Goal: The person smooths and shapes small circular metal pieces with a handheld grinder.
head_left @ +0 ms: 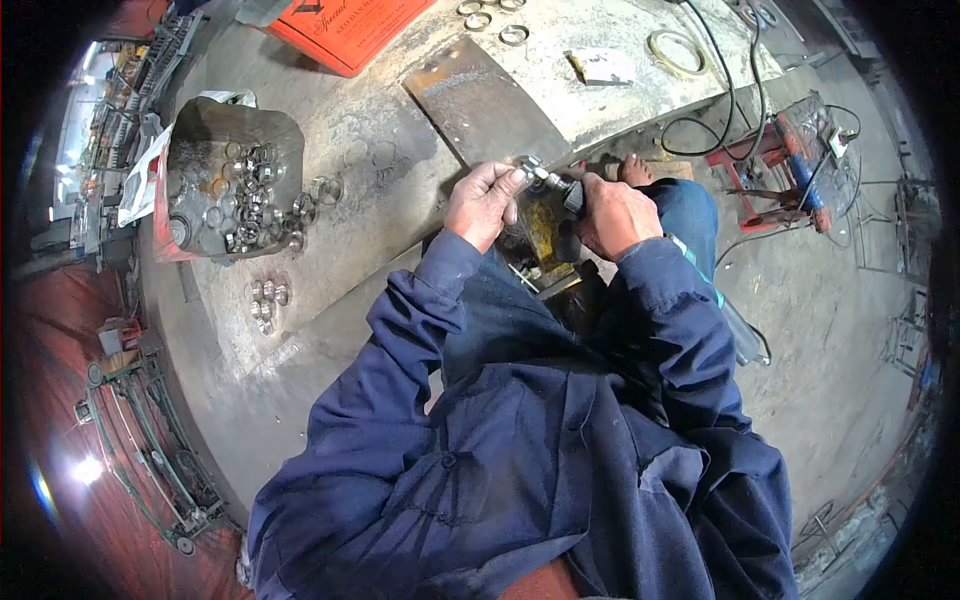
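My left hand [485,205] is closed, its thumb and fingers pinching a small shiny metal part [530,166]. My right hand [620,215] wraps round a handheld power grinder [574,198]. Its dark head points at the metal part, and the two lie right up against each other in this view. The grinder's teal and grey body [738,325] runs back under my right wrist, partly hidden by the sleeve. Both hands are above my lap, near the edge of the low work surface, over a yellow, stained object [543,235] between my legs.
A cut-open container [290,130] of shiny metal rings stands at left, with several loose rings [268,300] nearby. A steel plate [480,98], an orange box [345,30] and more rings [513,35] lie ahead. At right are a black cable [733,100] and a red-framed machine [790,165].
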A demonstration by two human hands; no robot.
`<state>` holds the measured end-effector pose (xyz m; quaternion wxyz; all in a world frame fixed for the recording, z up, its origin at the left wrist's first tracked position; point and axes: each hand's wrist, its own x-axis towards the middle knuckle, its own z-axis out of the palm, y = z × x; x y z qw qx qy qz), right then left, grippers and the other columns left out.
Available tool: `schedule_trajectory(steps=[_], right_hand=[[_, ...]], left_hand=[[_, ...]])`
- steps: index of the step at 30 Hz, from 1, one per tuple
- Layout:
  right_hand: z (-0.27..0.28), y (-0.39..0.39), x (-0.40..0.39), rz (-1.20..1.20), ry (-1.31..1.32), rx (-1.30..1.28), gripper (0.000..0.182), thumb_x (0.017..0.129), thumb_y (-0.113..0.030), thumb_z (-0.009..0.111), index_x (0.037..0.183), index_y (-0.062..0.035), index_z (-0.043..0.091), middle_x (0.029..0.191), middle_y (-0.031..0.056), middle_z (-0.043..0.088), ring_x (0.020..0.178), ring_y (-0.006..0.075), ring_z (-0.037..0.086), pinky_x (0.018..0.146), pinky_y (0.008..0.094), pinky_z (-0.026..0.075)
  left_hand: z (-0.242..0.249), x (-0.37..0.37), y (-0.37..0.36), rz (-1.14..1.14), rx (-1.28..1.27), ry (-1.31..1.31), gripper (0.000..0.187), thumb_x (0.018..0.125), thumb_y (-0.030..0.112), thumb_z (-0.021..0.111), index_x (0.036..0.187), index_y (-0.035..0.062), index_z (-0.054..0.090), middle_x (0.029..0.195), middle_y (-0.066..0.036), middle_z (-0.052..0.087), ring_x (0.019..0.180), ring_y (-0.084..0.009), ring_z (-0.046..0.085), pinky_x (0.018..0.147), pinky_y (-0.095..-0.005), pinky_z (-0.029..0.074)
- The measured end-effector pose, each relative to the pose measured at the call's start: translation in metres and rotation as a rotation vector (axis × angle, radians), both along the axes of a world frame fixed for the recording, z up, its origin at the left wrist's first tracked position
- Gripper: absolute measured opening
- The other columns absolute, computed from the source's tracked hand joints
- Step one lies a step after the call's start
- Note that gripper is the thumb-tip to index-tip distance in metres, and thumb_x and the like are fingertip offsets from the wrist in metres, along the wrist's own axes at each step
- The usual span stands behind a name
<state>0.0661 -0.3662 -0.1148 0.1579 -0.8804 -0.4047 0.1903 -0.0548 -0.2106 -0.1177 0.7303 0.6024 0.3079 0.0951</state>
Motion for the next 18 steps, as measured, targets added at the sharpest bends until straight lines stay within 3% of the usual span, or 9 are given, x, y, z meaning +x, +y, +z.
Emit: schedule_trajectory(steps=[4,6,11,13,18], right_hand=[[0.003,-0.002,-0.002,0.015,-0.001,-0.041,0.029,0.069,-0.016,0.067,0.094,-0.0034,0.057,0.079,0.0218,0.064,0.082,0.0396,0.063,0.070,0.0471,0.049],[0.001,-0.001,-0.004,0.014,-0.060,0.020,0.015,0.075,-0.013,0.058,0.087,-0.0032,0.057,0.077,0.0221,0.064,0.078,0.0386,0.065,0.067,0.0468,0.050],[0.001,-0.003,-0.003,0.084,-0.055,0.077,0.015,0.076,-0.013,0.057,0.087,-0.0036,0.056,0.077,0.0222,0.064,0.077,0.0392,0.064,0.067,0.0470,0.050],[0.004,-0.002,-0.002,0.022,-0.025,0.000,0.031,0.069,-0.019,0.070,0.092,-0.0034,0.056,0.078,0.0215,0.064,0.080,0.0396,0.063,0.068,0.0477,0.049],[0.004,-0.001,-0.003,-0.012,-0.009,-0.022,0.031,0.069,-0.020,0.069,0.093,-0.0041,0.056,0.077,0.0214,0.064,0.079,0.0397,0.063,0.067,0.0476,0.049]], left_hand=[[-0.009,-0.002,0.000,-0.005,0.042,0.013,0.022,0.092,0.026,0.061,0.089,0.0039,0.061,0.063,0.003,0.051,0.050,-0.0038,0.044,0.048,-0.0188,0.034],[-0.010,-0.002,0.000,-0.006,0.023,0.001,0.023,0.092,0.027,0.061,0.089,0.0038,0.061,0.064,0.003,0.051,0.051,-0.0037,0.044,0.048,-0.0191,0.034],[-0.011,-0.002,0.001,-0.002,0.026,-0.023,0.023,0.091,0.027,0.062,0.090,0.0039,0.061,0.064,0.003,0.052,0.052,-0.0036,0.045,0.049,-0.0194,0.035],[-0.010,-0.001,0.001,0.001,0.031,-0.018,0.022,0.091,0.026,0.062,0.090,0.0039,0.061,0.064,0.003,0.052,0.052,-0.0036,0.045,0.049,-0.0195,0.035],[-0.021,-0.001,-0.001,0.024,0.046,-0.056,0.022,0.091,0.025,0.062,0.091,0.0037,0.061,0.063,0.003,0.052,0.052,-0.0038,0.045,0.049,-0.0195,0.036]])
